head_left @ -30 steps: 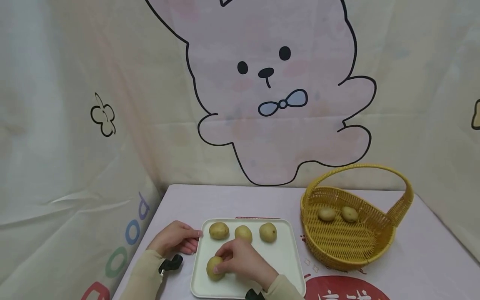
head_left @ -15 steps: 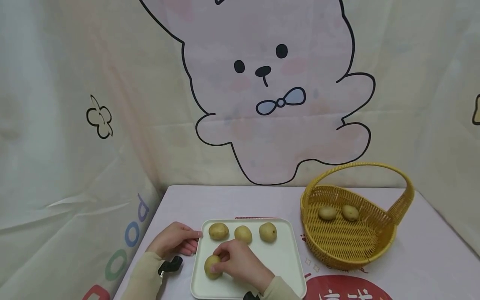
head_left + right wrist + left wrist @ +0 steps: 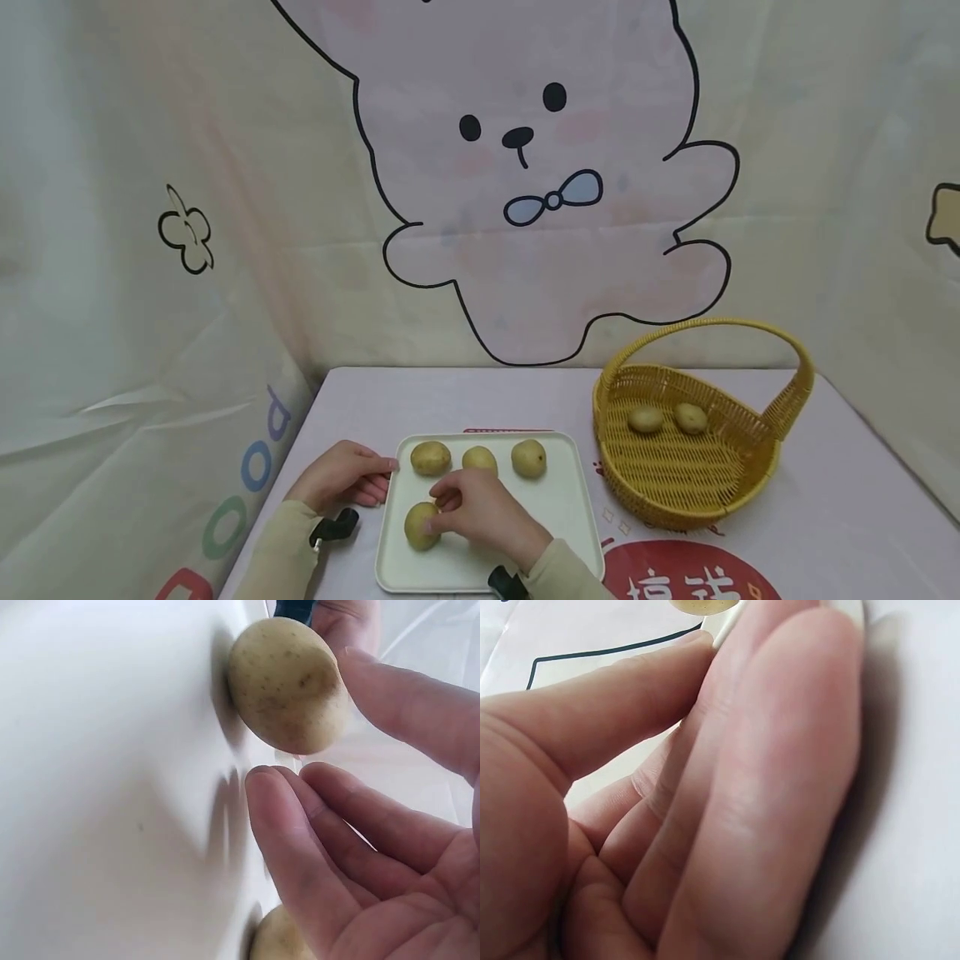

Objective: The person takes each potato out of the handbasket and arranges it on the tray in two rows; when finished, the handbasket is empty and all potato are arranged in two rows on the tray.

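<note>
A white rectangular tray (image 3: 558, 533) lies on the table. My left hand (image 3: 341, 477) pinches its left rim between thumb and fingers; the left wrist view shows the thumb (image 3: 652, 679) at the rim. On the tray's left front part sits a potato (image 3: 420, 527). My right hand (image 3: 491, 518) is beside it with parted fingers. In the right wrist view the thumb is right at that potato (image 3: 285, 686), while the other fingers stand apart below it. Along the tray's far side lie a left potato (image 3: 431, 458), a partly hidden middle potato (image 3: 480, 457) and a right potato (image 3: 528, 459).
A yellow woven basket (image 3: 690, 487) with a tall arched handle stands to the right of the tray. Two potatoes (image 3: 646, 419) lie in it. The white tablecloth (image 3: 450, 392) bears a red printed patch (image 3: 686, 571) at the front, and a cartoon-printed cloth (image 3: 540, 275) hangs behind.
The potato at the tray's left front has shifted slightly left, and my right fingers have loosened from it. My left hand stays at the rim. The head view has shifted a little.
</note>
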A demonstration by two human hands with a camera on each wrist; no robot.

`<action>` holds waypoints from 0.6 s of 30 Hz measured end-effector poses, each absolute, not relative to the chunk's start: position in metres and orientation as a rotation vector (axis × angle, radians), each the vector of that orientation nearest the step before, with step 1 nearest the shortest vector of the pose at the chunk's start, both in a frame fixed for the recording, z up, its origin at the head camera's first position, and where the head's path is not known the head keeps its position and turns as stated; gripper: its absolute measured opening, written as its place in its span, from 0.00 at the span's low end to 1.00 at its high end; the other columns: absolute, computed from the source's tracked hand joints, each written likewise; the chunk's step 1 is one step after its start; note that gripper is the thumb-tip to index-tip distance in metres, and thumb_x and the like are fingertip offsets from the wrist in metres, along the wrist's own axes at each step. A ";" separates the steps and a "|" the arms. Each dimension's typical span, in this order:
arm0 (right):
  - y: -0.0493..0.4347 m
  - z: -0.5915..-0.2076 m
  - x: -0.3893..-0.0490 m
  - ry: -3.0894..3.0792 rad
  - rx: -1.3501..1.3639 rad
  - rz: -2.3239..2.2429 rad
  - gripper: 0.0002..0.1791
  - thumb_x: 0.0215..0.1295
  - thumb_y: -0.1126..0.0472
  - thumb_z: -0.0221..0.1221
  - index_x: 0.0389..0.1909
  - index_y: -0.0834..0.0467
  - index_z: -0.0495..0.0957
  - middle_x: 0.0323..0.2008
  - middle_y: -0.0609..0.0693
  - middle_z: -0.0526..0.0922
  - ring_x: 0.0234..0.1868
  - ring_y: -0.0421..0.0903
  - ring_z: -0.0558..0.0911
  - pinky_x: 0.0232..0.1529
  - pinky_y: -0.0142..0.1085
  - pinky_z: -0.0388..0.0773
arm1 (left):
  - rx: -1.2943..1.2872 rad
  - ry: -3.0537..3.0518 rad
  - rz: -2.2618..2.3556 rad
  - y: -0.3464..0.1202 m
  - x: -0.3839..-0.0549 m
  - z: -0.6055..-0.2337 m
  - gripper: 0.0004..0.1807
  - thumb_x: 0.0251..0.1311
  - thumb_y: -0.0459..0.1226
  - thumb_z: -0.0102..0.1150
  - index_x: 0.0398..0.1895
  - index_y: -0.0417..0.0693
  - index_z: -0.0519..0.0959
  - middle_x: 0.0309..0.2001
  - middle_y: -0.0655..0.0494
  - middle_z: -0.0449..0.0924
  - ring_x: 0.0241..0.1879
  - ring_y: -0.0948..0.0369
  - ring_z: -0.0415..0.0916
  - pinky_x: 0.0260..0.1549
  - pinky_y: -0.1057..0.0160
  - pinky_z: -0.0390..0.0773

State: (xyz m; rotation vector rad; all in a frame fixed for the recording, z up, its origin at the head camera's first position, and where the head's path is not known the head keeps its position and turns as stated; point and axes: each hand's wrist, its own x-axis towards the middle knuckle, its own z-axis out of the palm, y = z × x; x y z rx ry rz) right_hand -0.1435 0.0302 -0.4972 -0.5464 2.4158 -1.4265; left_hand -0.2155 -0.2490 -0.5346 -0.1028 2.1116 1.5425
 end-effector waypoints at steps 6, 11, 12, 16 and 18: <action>0.036 -0.495 -0.143 2.443 -0.557 -1.418 0.20 0.54 0.59 0.81 0.46 0.62 0.88 0.33 0.44 0.88 0.34 0.31 0.81 0.39 0.27 0.80 | -0.086 2.105 1.545 -0.248 -0.216 -0.534 0.19 0.68 0.47 0.74 0.39 0.37 0.87 0.25 0.52 0.89 0.23 0.65 0.87 0.27 0.65 0.89; 0.050 -0.485 -0.137 2.451 -0.557 -1.392 0.20 0.56 0.57 0.81 0.48 0.60 0.89 0.38 0.47 0.90 0.37 0.33 0.83 0.42 0.28 0.81 | -0.088 2.113 1.523 -0.251 -0.215 -0.536 0.19 0.68 0.47 0.73 0.40 0.36 0.87 0.26 0.52 0.90 0.24 0.64 0.88 0.28 0.65 0.90; 0.056 -0.482 -0.135 2.451 -0.559 -1.390 0.20 0.57 0.57 0.81 0.48 0.60 0.89 0.39 0.48 0.90 0.39 0.34 0.84 0.43 0.28 0.81 | -0.086 2.112 1.520 -0.252 -0.215 -0.537 0.19 0.68 0.47 0.73 0.40 0.36 0.87 0.27 0.51 0.90 0.24 0.64 0.88 0.29 0.65 0.90; 0.094 -0.467 -0.125 2.500 -0.609 -1.363 0.20 0.60 0.57 0.79 0.51 0.58 0.89 0.45 0.50 0.91 0.43 0.40 0.86 0.47 0.32 0.86 | -0.060 2.103 1.522 -0.252 -0.217 -0.537 0.19 0.69 0.47 0.72 0.41 0.36 0.87 0.27 0.52 0.90 0.25 0.64 0.88 0.29 0.65 0.90; 0.118 -0.458 -0.119 2.550 -0.627 -1.324 0.20 0.61 0.55 0.79 0.52 0.56 0.89 0.46 0.49 0.90 0.44 0.40 0.86 0.48 0.34 0.87 | -0.049 2.098 1.522 -0.250 -0.218 -0.537 0.19 0.70 0.46 0.72 0.41 0.36 0.87 0.26 0.53 0.90 0.24 0.64 0.88 0.29 0.65 0.90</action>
